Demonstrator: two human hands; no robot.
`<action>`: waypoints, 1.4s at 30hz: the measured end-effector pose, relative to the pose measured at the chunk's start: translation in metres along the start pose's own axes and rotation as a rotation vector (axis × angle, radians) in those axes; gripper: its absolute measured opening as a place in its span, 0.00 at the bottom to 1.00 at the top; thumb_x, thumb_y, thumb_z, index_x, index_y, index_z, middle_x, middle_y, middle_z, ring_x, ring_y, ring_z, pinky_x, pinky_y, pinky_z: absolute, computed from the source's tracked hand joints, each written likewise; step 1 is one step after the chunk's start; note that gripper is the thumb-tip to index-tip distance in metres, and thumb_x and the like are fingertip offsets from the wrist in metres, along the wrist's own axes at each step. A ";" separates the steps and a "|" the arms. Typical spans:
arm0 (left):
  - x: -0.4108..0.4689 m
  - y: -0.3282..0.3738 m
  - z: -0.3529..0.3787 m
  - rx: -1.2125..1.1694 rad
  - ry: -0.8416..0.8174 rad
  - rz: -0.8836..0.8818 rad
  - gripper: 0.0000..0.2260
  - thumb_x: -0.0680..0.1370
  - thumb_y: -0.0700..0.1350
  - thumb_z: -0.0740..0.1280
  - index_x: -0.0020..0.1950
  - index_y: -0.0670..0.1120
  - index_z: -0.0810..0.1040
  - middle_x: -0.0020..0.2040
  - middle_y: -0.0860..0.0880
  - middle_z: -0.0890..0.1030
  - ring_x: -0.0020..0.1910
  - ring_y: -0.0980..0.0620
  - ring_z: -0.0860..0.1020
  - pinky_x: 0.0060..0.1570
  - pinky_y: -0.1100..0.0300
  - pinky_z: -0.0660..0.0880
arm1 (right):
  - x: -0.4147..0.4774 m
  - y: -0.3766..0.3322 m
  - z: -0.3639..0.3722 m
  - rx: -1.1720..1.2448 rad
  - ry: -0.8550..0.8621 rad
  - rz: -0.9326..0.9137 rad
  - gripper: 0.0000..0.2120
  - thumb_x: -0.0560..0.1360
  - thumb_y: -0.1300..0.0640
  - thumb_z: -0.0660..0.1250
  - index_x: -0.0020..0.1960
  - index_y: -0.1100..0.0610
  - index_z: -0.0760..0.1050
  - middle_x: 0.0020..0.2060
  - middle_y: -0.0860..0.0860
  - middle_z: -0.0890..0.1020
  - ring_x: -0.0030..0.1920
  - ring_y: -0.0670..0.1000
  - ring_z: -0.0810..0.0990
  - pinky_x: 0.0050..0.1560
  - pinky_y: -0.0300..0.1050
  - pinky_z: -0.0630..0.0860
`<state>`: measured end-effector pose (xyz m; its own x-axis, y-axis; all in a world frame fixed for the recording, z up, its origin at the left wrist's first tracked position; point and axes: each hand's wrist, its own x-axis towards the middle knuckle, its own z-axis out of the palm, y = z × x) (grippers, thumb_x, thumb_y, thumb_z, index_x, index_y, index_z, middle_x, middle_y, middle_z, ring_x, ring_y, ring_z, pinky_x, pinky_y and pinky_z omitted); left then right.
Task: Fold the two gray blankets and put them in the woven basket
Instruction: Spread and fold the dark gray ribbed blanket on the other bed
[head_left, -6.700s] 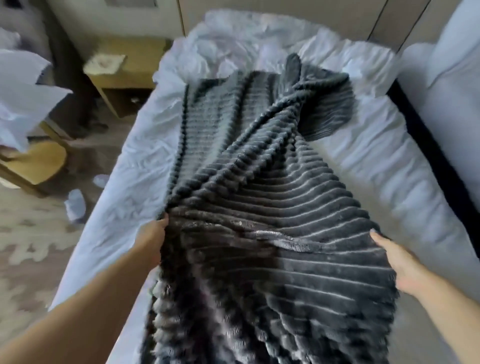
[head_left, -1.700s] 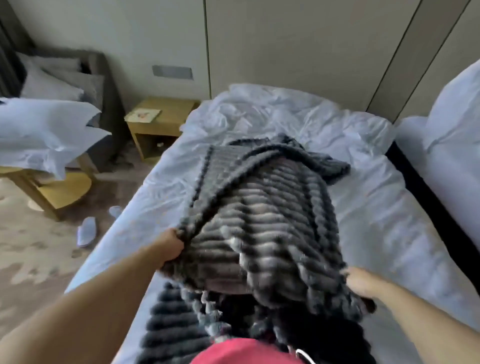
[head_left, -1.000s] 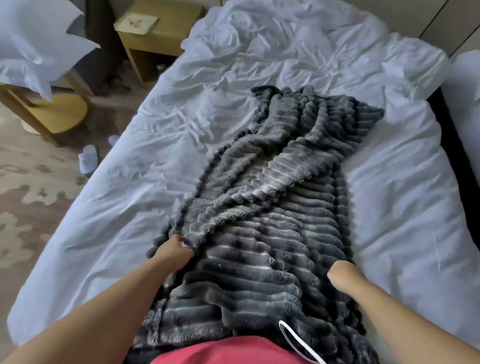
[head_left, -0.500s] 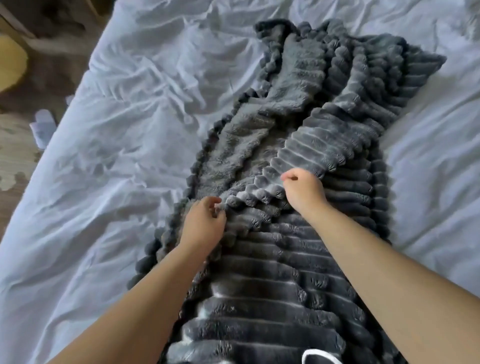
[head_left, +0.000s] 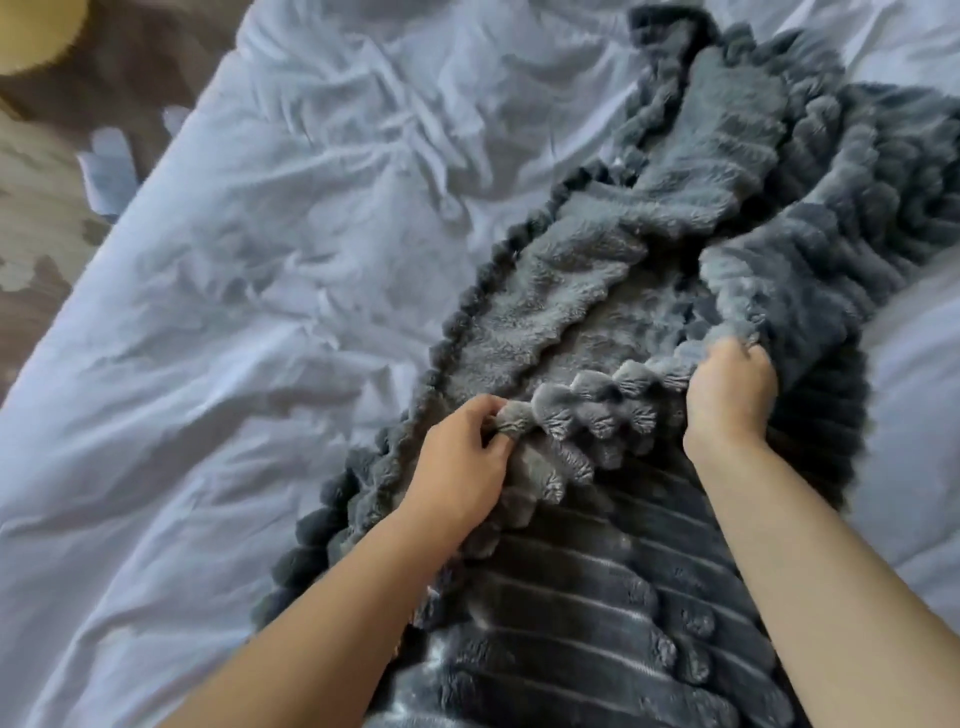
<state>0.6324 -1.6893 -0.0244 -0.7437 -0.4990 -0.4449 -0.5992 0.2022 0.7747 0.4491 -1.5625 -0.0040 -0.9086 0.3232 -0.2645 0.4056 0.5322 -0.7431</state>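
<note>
Across the right half of the frame, a ribbed gray blanket (head_left: 649, 571) lies rumpled on a white bed (head_left: 234, 312), its scalloped edge pinched by the left hand (head_left: 462, 467) and gripped by the right hand (head_left: 730, 395), folding barely begun, no basket visible.

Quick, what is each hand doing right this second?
Left hand: pinching the scalloped edge of the gray blanket.
Right hand: fingers curled round the same edge farther along.
</note>
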 end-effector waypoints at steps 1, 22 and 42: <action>-0.005 0.005 -0.010 -0.068 0.055 0.035 0.12 0.78 0.42 0.65 0.45 0.62 0.73 0.36 0.62 0.78 0.37 0.65 0.76 0.33 0.77 0.68 | -0.009 -0.021 -0.002 0.102 0.013 -0.052 0.08 0.75 0.55 0.56 0.39 0.54 0.71 0.36 0.47 0.75 0.37 0.49 0.72 0.39 0.43 0.65; 0.102 -0.009 -0.017 0.171 -0.125 -0.329 0.20 0.72 0.63 0.68 0.44 0.46 0.79 0.38 0.46 0.80 0.39 0.46 0.78 0.39 0.58 0.73 | 0.081 0.167 -0.132 -0.360 -0.153 0.584 0.33 0.76 0.43 0.66 0.72 0.62 0.63 0.71 0.60 0.68 0.69 0.63 0.67 0.68 0.59 0.66; -0.038 0.227 -0.197 -0.740 0.341 -0.010 0.15 0.79 0.59 0.62 0.57 0.50 0.78 0.47 0.50 0.80 0.43 0.51 0.79 0.38 0.58 0.77 | 0.053 -0.059 -0.356 0.337 0.090 0.129 0.13 0.77 0.62 0.60 0.35 0.55 0.66 0.32 0.55 0.69 0.25 0.46 0.74 0.21 0.29 0.68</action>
<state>0.5830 -1.7901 0.2564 -0.5368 -0.7512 -0.3842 -0.1649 -0.3532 0.9209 0.4123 -1.2980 0.2447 -0.8338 0.4461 -0.3251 0.4471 0.2003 -0.8718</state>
